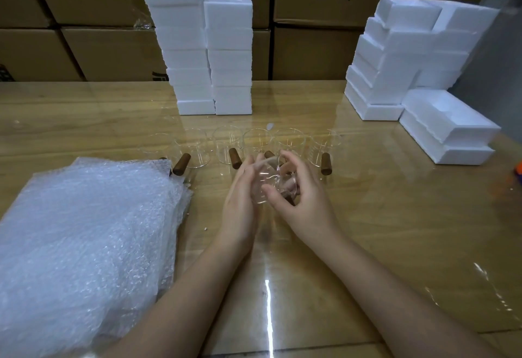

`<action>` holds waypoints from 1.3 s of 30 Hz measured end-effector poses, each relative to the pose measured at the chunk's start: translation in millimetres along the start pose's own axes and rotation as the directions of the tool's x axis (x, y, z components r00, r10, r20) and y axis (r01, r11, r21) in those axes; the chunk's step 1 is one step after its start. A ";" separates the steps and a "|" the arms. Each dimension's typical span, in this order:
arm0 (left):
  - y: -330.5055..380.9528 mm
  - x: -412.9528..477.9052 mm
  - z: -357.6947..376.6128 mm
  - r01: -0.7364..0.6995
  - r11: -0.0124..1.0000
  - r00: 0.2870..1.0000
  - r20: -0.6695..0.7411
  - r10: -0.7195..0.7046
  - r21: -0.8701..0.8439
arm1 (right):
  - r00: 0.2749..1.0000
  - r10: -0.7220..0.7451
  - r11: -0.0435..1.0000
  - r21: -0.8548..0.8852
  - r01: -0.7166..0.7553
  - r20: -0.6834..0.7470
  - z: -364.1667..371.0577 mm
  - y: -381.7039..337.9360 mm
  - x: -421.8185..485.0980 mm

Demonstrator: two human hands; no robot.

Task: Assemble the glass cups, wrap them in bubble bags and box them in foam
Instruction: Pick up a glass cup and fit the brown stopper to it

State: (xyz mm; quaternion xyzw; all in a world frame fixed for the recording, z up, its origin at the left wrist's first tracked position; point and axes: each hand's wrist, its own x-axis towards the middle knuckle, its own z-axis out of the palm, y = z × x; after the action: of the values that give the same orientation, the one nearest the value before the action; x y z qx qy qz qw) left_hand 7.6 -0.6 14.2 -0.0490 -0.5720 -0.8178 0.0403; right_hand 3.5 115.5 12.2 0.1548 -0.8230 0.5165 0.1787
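A clear glass cup (267, 181) with a brown wooden handle is held above the table centre between both hands. My left hand (240, 202) cups its left side with fairly straight fingers. My right hand (299, 188) curls round its right side, thumb across the front. Behind stands a row of several glass cups (227, 145), some with brown handles (181, 164). A pile of bubble bags (84, 244) lies at the left. White foam boxes are stacked at the back centre (197, 47) and back right (395, 61).
The wooden table (395, 216) has a glossy clear cover. Brown cardboard cartons (84, 18) form a wall behind it. Open foam halves (449, 126) lie at the right, and an orange object (518, 171) shows at the right edge.
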 end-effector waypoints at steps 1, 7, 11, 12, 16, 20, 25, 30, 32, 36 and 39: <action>-1.7 0.2 0.7 -0.004 0.999 1.000 -0.024 0.003 -0.042 | 1.000 -0.012 1.000 -0.009 0.012 -0.010 0.5 0.5 -0.5; -4.4 0.0 2.3 -0.014 0.995 0.998 -0.055 0.009 -0.094 | 0.998 0.021 0.999 -0.031 -0.023 -0.067 -1.7 9.9 3.1; -9.4 -5.6 8.6 -0.059 0.997 0.998 0.034 0.060 -0.045 | 0.982 0.096 0.995 0.007 -0.096 -0.161 -10.1 15.7 10.1; -12.1 -7.2 10.1 -0.069 0.997 0.996 0.053 0.070 -0.031 | 0.979 0.098 0.995 0.009 -0.098 -0.182 -11.5 16.2 11.3; -18.4 -11.0 15.2 -0.060 0.998 0.995 0.086 0.059 0.000 | 0.972 0.089 0.996 0.049 -0.080 -0.218 -15.2 15.7 13.7; -19.8 -7.6 12.9 -0.005 0.999 0.998 0.059 0.007 -0.032 | 0.981 0.019 0.999 0.051 -0.009 -0.192 -15.1 8.7 12.2; -13.0 -4.5 7.2 0.048 0.992 0.999 -0.003 -0.049 -0.116 | 0.995 -0.065 0.998 0.007 0.065 -0.072 -10.7 -1.8 5.2; 3.4 5.9 -3.7 0.078 0.966 0.996 -0.013 -0.083 -0.247 | 0.991 -0.115 0.990 -0.073 0.120 0.075 -4.9 -3.7 -1.3; 6.1 8.6 -8.9 0.069 0.963 0.997 -0.018 -0.076 -0.259 | 0.991 -0.094 0.992 -0.078 0.102 0.096 -3.1 -2.5 -2.5; 9.7 9.7 -8.4 0.047 0.973 0.999 0.000 -0.048 -0.224 | 0.997 -0.058 0.994 -0.095 0.063 0.052 -2.1 3.3 -2.3; 10.7 7.9 -3.4 0.032 0.976 0.999 -0.001 -0.033 -0.217 | 0.999 -0.037 0.992 -0.123 0.035 -0.010 -2.3 9.6 0.5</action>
State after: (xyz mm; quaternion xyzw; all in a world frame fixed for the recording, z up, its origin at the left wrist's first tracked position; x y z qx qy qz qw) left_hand 0.9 -7.6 24.1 -0.0419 -0.4800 -0.8760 0.0223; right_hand -0.8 121.6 5.7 0.1552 -0.8492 0.4625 0.2021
